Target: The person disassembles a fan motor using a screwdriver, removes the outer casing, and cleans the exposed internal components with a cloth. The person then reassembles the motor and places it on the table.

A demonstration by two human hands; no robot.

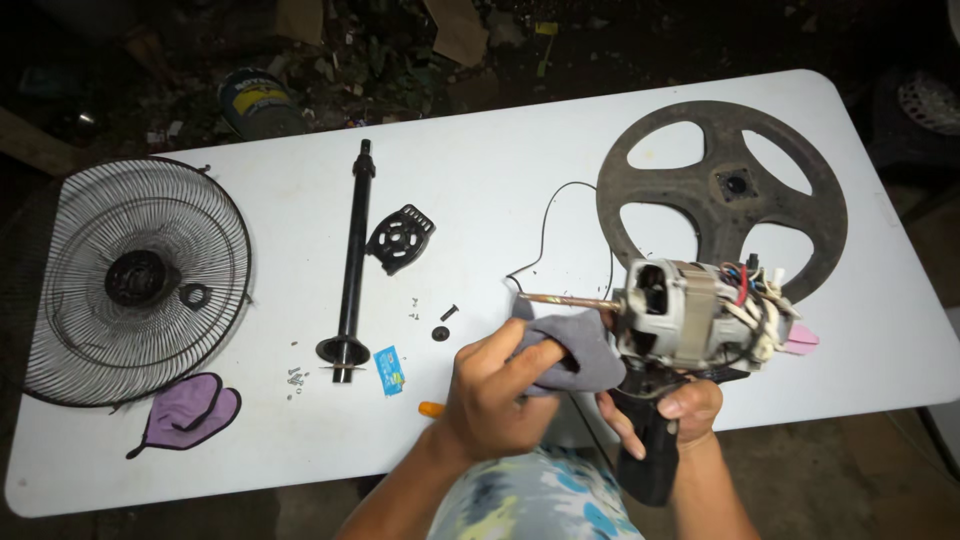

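Observation:
A fan motor (690,322) with exposed windings, coloured wires and a brass shaft (565,299) sits above the table's near edge. My right hand (675,415) grips the black neck piece (652,450) under the motor. My left hand (495,390) holds a grey cloth (580,355) bunched against the shaft near the motor housing.
On the white folding table (480,190) lie a round black fan base (722,190), a black pole (353,260), a black wire fan grille (130,280), a small black cover (400,238), a purple cloth (188,410), a blue packet (389,370), loose screws and a thin black cable (545,230).

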